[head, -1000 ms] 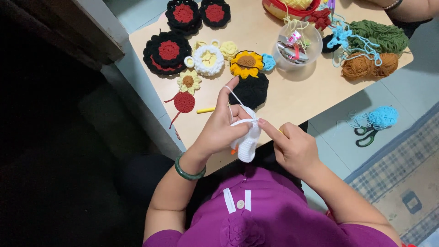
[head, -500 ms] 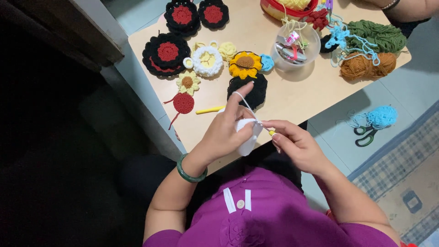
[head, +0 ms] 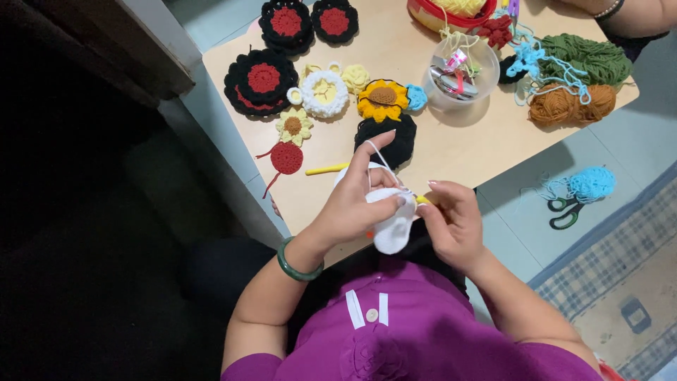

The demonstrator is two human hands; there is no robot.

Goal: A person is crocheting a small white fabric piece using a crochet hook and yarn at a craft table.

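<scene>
Head view: left hand (head: 352,204) pinches white crochet piece (head: 391,227), yarn (head: 372,152) over forefinger at 12; right hand (head: 451,222) grips yellow hook (head: 422,200). Risk: loop slips off if yarn tension drops.

So the white crochet piece (head: 392,227) is a small, soft, roundish patch of white yarn, hanging down over the near edge of the table, pinched at its top between the left hand (head: 356,201) and the right hand (head: 451,224). A thin white strand (head: 371,164) runs up from it and loops over the raised left index finger. The yellow crochet hook (head: 423,201) pokes out just at the piece's upper right, mostly hidden in the right hand's fingers.
</scene>
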